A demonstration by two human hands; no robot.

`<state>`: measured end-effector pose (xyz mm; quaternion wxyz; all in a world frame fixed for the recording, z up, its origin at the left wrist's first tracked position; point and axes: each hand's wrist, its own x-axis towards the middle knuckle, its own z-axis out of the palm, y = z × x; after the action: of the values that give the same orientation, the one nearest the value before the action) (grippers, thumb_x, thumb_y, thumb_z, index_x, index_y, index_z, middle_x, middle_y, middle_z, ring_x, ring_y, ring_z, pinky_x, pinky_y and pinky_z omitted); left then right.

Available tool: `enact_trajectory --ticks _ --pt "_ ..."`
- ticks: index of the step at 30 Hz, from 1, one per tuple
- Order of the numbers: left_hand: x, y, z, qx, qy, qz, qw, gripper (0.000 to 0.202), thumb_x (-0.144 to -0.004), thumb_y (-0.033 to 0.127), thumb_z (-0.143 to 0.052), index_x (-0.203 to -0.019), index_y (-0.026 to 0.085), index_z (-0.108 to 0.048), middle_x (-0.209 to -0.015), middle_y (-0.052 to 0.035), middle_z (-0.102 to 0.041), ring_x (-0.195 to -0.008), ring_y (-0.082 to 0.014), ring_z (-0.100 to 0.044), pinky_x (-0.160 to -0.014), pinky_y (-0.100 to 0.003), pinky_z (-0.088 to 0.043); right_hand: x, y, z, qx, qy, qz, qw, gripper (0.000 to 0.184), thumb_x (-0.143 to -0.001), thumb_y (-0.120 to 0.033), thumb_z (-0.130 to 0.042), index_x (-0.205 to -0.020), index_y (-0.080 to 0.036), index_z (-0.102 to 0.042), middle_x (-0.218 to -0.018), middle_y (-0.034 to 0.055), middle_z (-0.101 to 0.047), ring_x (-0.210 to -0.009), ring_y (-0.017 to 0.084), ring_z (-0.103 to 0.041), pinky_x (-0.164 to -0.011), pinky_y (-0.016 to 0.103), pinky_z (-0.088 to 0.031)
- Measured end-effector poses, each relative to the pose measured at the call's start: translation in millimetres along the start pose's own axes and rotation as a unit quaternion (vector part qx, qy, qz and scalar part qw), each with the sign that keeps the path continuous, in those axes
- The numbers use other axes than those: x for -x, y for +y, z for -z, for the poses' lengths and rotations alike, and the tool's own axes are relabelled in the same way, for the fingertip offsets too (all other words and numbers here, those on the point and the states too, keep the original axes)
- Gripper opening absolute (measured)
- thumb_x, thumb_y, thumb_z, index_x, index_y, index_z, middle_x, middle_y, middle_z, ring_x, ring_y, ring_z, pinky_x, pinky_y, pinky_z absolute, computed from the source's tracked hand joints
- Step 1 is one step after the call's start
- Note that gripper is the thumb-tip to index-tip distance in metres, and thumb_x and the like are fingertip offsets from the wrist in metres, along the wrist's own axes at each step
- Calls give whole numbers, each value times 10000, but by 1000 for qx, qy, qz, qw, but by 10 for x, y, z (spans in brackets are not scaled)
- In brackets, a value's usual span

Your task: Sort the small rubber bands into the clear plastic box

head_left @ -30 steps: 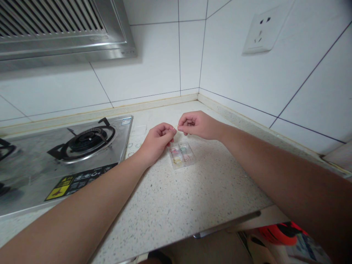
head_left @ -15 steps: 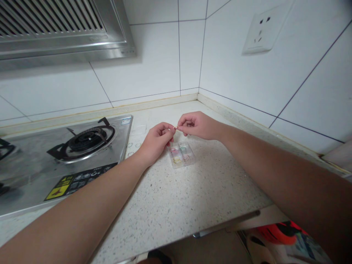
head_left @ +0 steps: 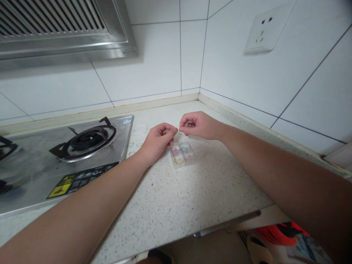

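Note:
A thin yellowish band (head_left: 178,128), too small to make out fully, spans the short gap between my two hands. My left hand (head_left: 160,137) pinches one end between thumb and forefinger. Thumb and forefinger of my right hand (head_left: 196,124) close on the other end, with the remaining fingers curled. Just below them lies a clear compartment box (head_left: 183,165) on the counter, holding small loops in pink, green, yellow and pale pink, sorted by compartment. My left fingers hide part of its far left corner.
Several small rings (head_left: 131,145) lie on the speckled counter (head_left: 165,205) left of my left hand, near a flat clear piece (head_left: 140,128). A gas stove (head_left: 90,141) is at the left under a range hood (head_left: 66,36). Tiled walls meet behind; a socket (head_left: 261,33) is at right.
The gap between my fingertips has widened slightly, and more of the yellowish band shows. The view has shifted a little; the box stays in place.

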<state>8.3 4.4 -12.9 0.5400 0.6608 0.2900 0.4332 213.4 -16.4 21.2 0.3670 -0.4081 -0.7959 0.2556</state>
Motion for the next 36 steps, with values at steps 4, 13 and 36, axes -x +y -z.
enact_trajectory --ticks 4,13,36 --pt "1 2 1 -5 3 -5 1000 276 -797 416 -768 -869 170 -666 -588 43 -561 -479 -71 -434 -467 -214 -308 -7 14 -4 -1 10 5 1000 211 -826 -356 -715 -840 -156 -650 -646 -8 -610 -562 97 -495 -516 237 -349" --pt "19 20 -2 -3 -3 -14 1000 248 -815 390 -758 -851 167 -655 -591 47 -556 -491 -65 -443 -486 -208 -325 1 -10 1 -2 17 6 1000 212 -815 -346 -727 -822 -155 -635 -639 -15 -589 -567 94 -485 -515 235 -344" --pt "20 21 -10 -4 -1 -9 1000 280 -796 417 -775 -828 177 -634 -584 45 -556 -479 -64 -436 -467 -210 -308 3 -45 -14 -7 22 -7 1000 226 -841 -369 -711 -837 -158 -632 -650 -8 -633 -549 91 -497 -511 236 -349"
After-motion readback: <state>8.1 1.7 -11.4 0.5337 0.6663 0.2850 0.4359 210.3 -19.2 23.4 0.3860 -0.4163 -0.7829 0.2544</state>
